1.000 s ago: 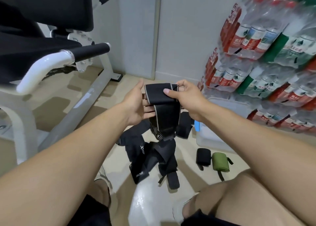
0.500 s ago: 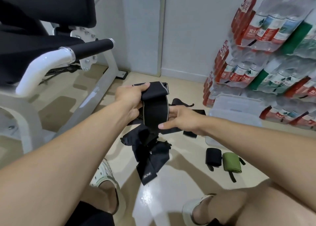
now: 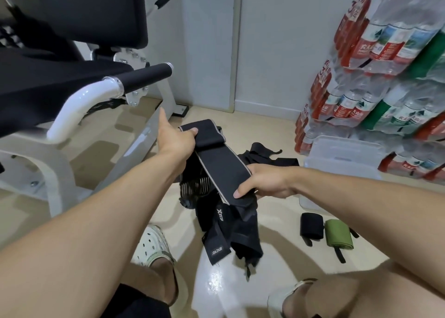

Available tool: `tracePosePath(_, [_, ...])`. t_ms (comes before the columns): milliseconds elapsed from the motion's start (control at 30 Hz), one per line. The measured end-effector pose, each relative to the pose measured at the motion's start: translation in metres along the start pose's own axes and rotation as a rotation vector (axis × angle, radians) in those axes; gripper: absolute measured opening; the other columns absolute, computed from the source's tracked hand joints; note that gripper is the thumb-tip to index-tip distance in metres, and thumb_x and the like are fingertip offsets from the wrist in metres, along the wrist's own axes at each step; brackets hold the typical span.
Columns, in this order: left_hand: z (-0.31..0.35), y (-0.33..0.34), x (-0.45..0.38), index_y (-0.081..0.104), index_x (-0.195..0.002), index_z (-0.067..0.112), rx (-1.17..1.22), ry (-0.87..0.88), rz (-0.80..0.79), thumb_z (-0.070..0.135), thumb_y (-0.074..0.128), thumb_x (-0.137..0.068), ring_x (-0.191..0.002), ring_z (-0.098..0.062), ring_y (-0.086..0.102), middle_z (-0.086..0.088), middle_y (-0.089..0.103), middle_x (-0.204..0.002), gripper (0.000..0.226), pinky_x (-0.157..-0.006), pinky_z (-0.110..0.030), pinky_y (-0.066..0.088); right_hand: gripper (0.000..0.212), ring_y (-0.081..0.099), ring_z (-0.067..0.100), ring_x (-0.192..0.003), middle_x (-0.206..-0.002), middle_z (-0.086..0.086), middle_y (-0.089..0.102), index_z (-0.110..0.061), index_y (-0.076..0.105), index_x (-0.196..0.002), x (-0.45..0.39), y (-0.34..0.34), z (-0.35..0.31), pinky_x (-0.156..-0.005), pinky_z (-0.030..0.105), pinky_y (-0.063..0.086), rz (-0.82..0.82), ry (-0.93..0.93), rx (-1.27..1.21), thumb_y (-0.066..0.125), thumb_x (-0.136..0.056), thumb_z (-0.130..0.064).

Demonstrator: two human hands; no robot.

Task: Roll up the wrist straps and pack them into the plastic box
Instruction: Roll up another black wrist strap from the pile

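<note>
Left hand (image 3: 177, 138) pinches the black wrist strap's (image 3: 222, 170) folded top end, right hand (image 3: 267, 181) grips lower down, above the strap pile (image 3: 228, 228). Plastic box (image 3: 342, 154) right of the pile, half hidden behind the right forearm; right fingers tucked underneath, unseen.

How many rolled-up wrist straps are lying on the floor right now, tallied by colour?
Black rolled strap: 1
Green rolled strap: 1
Total: 2
Both lie on the floor in front of the plastic box. The unrolled black pile and the strap in the hands are left out.
</note>
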State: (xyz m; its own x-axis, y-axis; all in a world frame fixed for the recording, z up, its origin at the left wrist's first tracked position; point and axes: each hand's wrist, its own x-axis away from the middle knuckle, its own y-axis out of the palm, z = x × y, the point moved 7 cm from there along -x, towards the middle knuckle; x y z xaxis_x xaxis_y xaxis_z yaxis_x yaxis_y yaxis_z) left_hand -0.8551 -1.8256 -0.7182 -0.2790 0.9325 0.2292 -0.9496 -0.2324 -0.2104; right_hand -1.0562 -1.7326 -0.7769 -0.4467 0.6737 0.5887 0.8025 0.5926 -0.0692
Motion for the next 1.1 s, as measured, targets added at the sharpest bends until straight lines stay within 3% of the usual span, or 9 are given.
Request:
tracePosePath(167, [-0.008,-0.012,-0.02,0.016,-0.16,0.034,0.07,-0.044,0.077,0.026,0.081,-0.067,-0.116,-0.032,0.065,-0.011,0.06,-0.136,0.113,-0.099,-0.051,0.055,0.022,0.074,0.016,-0.089,-0.092,0.003,0.077,-0.011,0.075,-0.095,0.009,0.007,0.005,-0.086,0.03,0.058,-0.133,0.046,0.061,0.068,-0.089,0.009])
tracePosePath(267, [-0.009,-0.014,-0.023,0.023,-0.156,0.027,0.104,-0.054,0.085,0.022,0.08,-0.072,-0.109,-0.033,0.066,-0.01,0.06,-0.127,0.102,-0.095,-0.05,0.057,0.03,0.073,0.012,-0.081,-0.079,0.0,0.077,-0.014,0.079,-0.069,0.008,0.005,0.005,-0.103,0.037,0.054,-0.124,0.063,0.15,0.069,-0.09,0.006])
tracePosePath(367, [-0.012,-0.016,-0.029,0.022,-0.157,0.023,0.084,-0.045,0.102,0.016,0.08,-0.081,-0.109,-0.033,0.066,-0.008,0.058,-0.127,0.096,-0.095,-0.049,0.057,0.003,0.069,0.013,-0.096,-0.094,0.0,0.076,-0.009,0.074,-0.094,0.004,0.002,0.012,-0.113,0.043,0.047,-0.131,0.106,0.25,0.071,-0.094,-0.01])
tracePosePath(467, [-0.015,-0.015,-0.032,0.016,-0.161,0.025,0.098,-0.049,0.097,0.015,0.08,-0.08,-0.11,-0.032,0.065,-0.008,0.056,-0.128,0.104,-0.096,-0.048,0.057,0.007,0.064,0.012,-0.116,-0.111,-0.003,0.076,-0.022,0.068,-0.105,0.005,0.0,0.018,-0.099,0.035,0.052,-0.155,0.142,0.213,0.062,-0.101,-0.02])
tracePosePath(600, [-0.013,-0.021,-0.034,0.022,-0.158,0.022,0.138,-0.046,0.107,0.014,0.08,-0.078,-0.108,-0.03,0.067,-0.007,0.06,-0.118,0.1,-0.097,-0.048,0.057,0.024,0.072,0.016,-0.085,-0.077,0.007,0.072,-0.015,0.056,-0.097,0.003,-0.017,0.031,-0.076,0.033,0.058,0.023,0.216,0.299,0.05,-0.107,-0.035])
tracePosePath(767, [-0.001,-0.003,-0.013,0.013,-0.162,0.026,0.067,-0.035,-0.116,0.008,0.08,-0.087,-0.109,-0.027,0.067,-0.002,0.063,-0.123,0.102,-0.095,-0.049,0.058,0.014,0.068,0.024,-0.107,-0.111,-0.001,0.074,-0.021,0.07,-0.1,0.009,-0.049,0.053,-0.098,0.042,0.056,0.124,0.347,0.697,0.057,-0.099,-0.019])
tracePosePath(867, [0.002,0.023,0.013,0.0,-0.164,0.03,-0.016,-0.017,-0.372,0.004,0.077,-0.089,-0.099,-0.028,0.074,-0.008,0.076,-0.113,0.11,-0.094,-0.053,0.058,0.033,0.068,0.018,-0.091,-0.112,0.005,0.076,-0.018,0.067,-0.116,0.009,-0.052,0.036,-0.088,0.034,0.051,0.293,0.227,0.272,0.046,-0.107,-0.043])
tracePosePath(1000, [0.005,0.04,0.038,-0.012,-0.162,0.033,-0.094,-0.014,-0.559,0.004,0.081,-0.083,-0.097,-0.032,0.07,-0.016,0.078,-0.101,0.125,-0.097,-0.068,0.05,0.064,0.074,0.028,-0.104,-0.106,0.01,0.078,-0.019,0.063,-0.12,0.005,-0.051,0.006,-0.094,0.043,0.052,0.35,0.081,-0.318,0.033,-0.099,-0.072])
tracePosePath(1100, [0.006,0.049,0.055,-0.016,-0.161,0.032,-0.131,-0.053,-0.662,-0.003,0.077,-0.086,-0.077,-0.025,0.071,-0.007,0.077,-0.083,0.125,-0.076,-0.05,0.061,0.058,0.074,0.022,-0.092,-0.098,0.005,0.077,-0.018,0.065,-0.118,0.007,-0.037,-0.007,-0.084,0.039,0.055,0.301,0.064,-0.458,0.042,-0.099,-0.068])
